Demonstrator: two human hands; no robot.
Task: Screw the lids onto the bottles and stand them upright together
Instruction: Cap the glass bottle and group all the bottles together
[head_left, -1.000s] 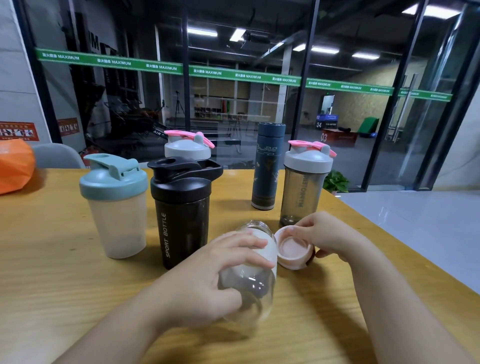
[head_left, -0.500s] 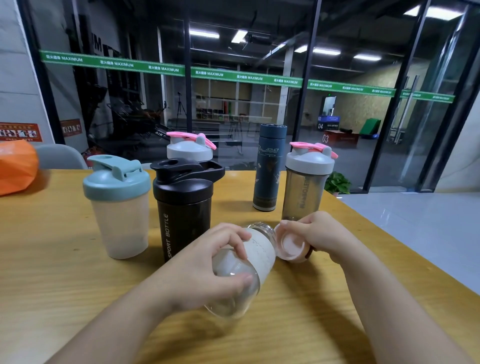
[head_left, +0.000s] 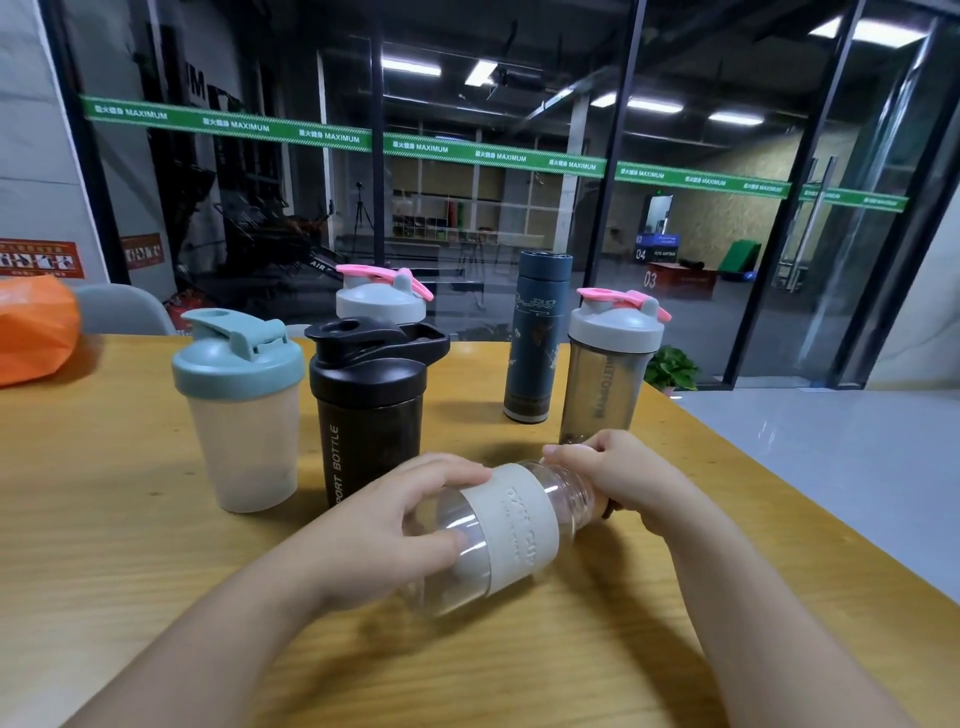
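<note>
- A person's left hand (head_left: 395, 525) grips the base end of a clear glass bottle (head_left: 498, 535), held tilted low over the near table (head_left: 104, 545).
- The right hand (head_left: 618, 480) is curled round the bottle's neck; the lid beneath it is hidden.
- Five capped bottles stand farther back: teal-lidded shaker (head_left: 241, 410), black shaker (head_left: 371, 410), pink-tabbed shaker (head_left: 382, 296) half hidden behind it, blue flask (head_left: 535, 338), smoky shaker (head_left: 608, 369).
- An orange bag (head_left: 31, 330) is cut off far left.
</note>
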